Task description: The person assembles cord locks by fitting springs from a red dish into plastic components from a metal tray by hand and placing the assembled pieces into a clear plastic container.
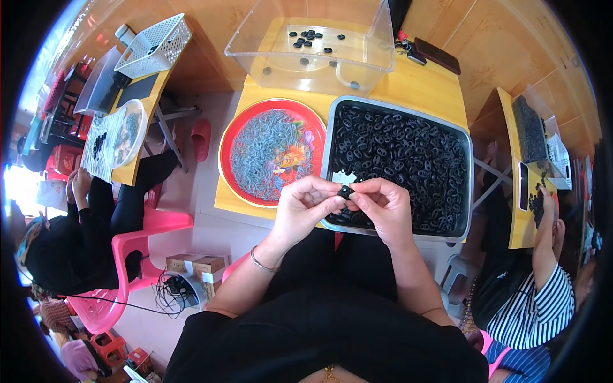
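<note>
A small black plastic piece (345, 191), which looks like a cord lock, is pinched between the fingertips of both my hands. My left hand (305, 205) grips it from the left with thumb and forefinger. From the right, my right hand (385, 207) closes its thumb and forefinger on it. Both hands are over the near left corner of a metal tray (471, 185) full of black two-holed pieces (408, 163). Left of it, a red-rimmed round tray (224, 143) with a flower pattern holds many thin, silvery, spring-like parts (265, 143). Finer detail of the held piece is hidden by my fingers.
A clear plastic bin (377, 60) with several black pieces stands at the back of the yellow table (440, 96). Keys and a dark wallet (437, 56) lie behind right. Other people work at side tables left and right. A pink chair (150, 230) stands at left.
</note>
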A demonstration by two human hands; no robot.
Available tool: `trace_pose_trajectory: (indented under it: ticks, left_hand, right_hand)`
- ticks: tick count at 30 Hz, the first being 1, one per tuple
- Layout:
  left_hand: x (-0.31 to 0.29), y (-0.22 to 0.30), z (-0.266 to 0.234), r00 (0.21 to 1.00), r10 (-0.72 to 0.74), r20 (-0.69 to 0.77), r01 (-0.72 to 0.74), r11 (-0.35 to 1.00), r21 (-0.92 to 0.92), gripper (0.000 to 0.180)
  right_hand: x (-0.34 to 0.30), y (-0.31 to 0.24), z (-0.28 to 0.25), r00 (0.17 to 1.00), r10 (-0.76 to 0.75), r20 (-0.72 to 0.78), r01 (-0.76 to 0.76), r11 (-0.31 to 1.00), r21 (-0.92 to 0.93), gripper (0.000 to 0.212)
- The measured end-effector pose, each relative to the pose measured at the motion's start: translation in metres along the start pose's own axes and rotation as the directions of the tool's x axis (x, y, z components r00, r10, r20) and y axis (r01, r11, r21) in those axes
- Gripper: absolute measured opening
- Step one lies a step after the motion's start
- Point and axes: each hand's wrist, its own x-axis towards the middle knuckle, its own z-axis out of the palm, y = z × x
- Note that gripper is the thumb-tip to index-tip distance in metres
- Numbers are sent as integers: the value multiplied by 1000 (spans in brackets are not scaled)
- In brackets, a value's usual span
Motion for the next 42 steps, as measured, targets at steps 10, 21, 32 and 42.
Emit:
trace_pose_trajectory:
  ticks: [10,21,32,42]
  left_hand:
    - [5,3,0,997,-60,-48,51,982,-184,15]
    - [-4,7,-5,976,-189,105,216,838,-500,21]
    - [-4,-13,-4,947,-172,273,278,862,-423,20]
    - [17,-8,7,934,-160,320,262,915,-306,21]
  right_hand:
    - [6,-4,9,993,-76,88,77,997,-9,22]
    - [15,-13,9,943,-102,317,229,889,-397,27]
    - [-9,12,0,984,-97,148,130,963,-236,22]
    - [-6,4,-11,964,-224,141,254,934,-252,31]
